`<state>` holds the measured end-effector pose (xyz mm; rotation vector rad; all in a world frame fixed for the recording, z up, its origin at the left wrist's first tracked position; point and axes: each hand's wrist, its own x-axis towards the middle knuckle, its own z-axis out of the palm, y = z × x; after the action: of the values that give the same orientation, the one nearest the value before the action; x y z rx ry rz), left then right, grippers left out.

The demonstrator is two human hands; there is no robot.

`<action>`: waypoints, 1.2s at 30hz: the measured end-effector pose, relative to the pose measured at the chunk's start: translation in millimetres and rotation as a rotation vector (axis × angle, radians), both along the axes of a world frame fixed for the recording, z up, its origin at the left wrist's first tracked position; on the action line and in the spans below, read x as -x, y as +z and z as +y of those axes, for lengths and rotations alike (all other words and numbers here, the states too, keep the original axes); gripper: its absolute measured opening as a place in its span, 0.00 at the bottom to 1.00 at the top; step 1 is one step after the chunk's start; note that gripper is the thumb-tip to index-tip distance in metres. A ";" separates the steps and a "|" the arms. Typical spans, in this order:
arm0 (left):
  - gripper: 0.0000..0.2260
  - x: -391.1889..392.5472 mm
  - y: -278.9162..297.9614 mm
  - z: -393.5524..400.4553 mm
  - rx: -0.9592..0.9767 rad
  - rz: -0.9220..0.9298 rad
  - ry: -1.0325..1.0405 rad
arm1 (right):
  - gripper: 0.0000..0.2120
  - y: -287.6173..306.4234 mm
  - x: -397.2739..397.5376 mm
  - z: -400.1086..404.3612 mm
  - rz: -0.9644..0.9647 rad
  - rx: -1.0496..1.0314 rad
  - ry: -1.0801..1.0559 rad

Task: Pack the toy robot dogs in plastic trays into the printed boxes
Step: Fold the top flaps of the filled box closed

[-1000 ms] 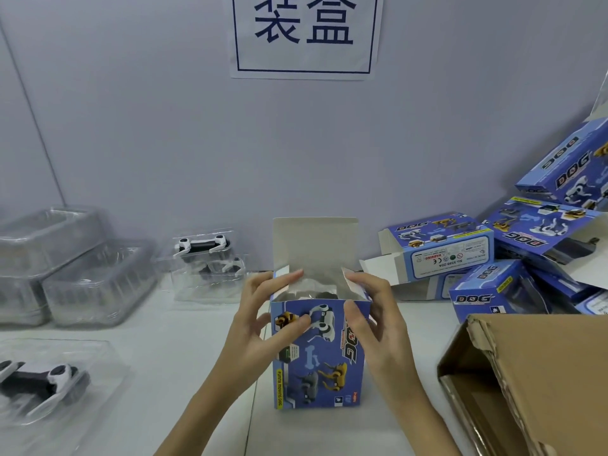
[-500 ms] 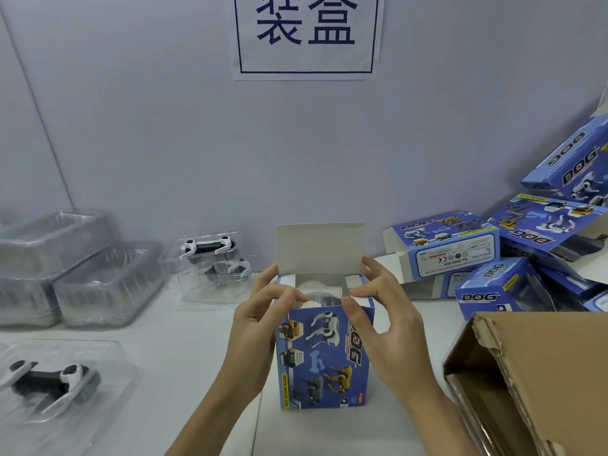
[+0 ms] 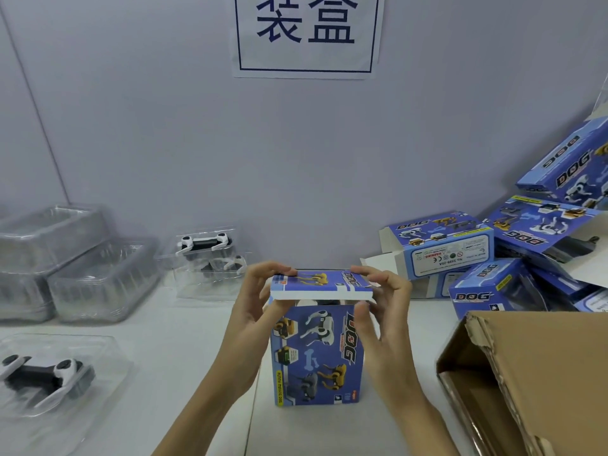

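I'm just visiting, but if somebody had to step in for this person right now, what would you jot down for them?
Left hand and right hand: both hold the lid of the upright box at its two ends, folded down nearly flat but not tucked in; a dark gap shows under its front edge.
Done: this box looks loaded, though what is inside is barely visible.
Left: tuck the lid shut. A dog in a tray waits front left, two more by the wall. Spare boxes are piled on the right, beside an open carton.
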<state>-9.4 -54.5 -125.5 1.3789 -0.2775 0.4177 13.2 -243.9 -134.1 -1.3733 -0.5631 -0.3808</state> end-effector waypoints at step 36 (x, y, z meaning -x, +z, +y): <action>0.12 6.0 4.4 1.3 0.064 0.025 -0.164 | 0.15 9.3 2.0 -9.5 -0.022 0.104 0.052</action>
<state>-15.3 -53.2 -121.1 1.2870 -0.3504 0.2709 11.3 -253.4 -124.8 -1.4524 -0.6431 -0.3287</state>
